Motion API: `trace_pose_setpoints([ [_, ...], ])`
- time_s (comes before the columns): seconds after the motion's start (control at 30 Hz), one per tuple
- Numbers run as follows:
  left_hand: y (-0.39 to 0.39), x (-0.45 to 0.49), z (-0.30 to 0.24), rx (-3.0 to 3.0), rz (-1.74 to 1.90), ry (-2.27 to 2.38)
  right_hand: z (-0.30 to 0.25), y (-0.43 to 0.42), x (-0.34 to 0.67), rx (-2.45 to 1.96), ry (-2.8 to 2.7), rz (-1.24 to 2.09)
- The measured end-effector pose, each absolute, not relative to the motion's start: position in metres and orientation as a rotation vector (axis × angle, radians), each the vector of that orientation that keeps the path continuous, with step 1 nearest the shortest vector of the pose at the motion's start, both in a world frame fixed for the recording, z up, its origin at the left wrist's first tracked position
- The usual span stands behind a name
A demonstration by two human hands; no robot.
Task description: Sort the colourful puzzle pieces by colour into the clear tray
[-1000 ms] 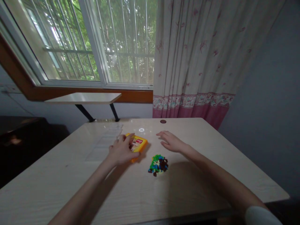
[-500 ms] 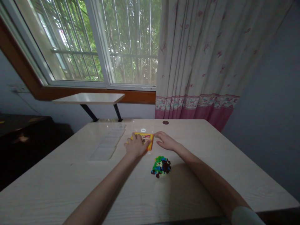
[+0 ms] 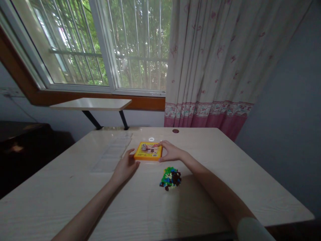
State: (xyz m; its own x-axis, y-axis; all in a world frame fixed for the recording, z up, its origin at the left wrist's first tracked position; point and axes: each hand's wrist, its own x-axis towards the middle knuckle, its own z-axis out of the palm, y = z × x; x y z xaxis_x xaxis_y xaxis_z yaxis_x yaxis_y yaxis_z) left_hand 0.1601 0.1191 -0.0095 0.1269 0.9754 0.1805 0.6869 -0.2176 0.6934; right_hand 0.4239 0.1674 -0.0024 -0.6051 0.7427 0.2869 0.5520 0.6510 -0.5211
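Note:
A flat yellow box [image 3: 147,151] with a printed picture on top and orange sides lies toward the far middle of the table. My left hand [image 3: 126,165] grips its left side, thumb by the near corner and fingers along the edge. At the opposite end my right hand [image 3: 172,151] clasps the box's right side, fingers at the far corner and thumb at the near one. Closer to me is a small heap of building-block pieces [image 3: 171,179] in green, blue, dark brown and cream; neither hand touches it.
A clear plastic tray with compartments [image 3: 109,155] lies left of the box on the pale wooden table [image 3: 140,207]. A raised white shelf [image 3: 92,104] on black legs stands at the back left. Behind are a barred window and a curtain [image 3: 208,67].
My left hand has slid off the top of the yellow box to its left side, uncovering the printed cover. My right hand has closed onto the right side.

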Motion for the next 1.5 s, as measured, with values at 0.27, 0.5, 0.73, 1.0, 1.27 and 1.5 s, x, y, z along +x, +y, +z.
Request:
trace_pose_setpoints([
  [0.27,0.12,0.153,-0.016,1.947,0.925,1.66,0.01,0.166,0.421,-1.075,-2.243,0.666],
  [0.5,0.116,0.155,-0.007,2.178,0.819,1.616,0.005,0.208,0.411,-1.152,-1.824,0.957],
  [0.73,0.113,0.155,-0.004,2.223,0.777,1.638,-0.007,0.243,0.399,-1.46,-1.657,0.939],
  [1.0,0.112,0.154,-0.003,2.272,0.728,1.688,-0.028,0.247,0.395,-1.687,-1.686,0.767],
  [1.27,0.109,0.154,-0.001,2.296,0.639,1.799,-0.02,0.244,0.388,-1.802,-1.776,0.559],
  [1.5,0.11,0.153,-0.002,2.304,0.624,1.818,-0.019,0.238,0.389,-1.838,-1.809,0.44],
])
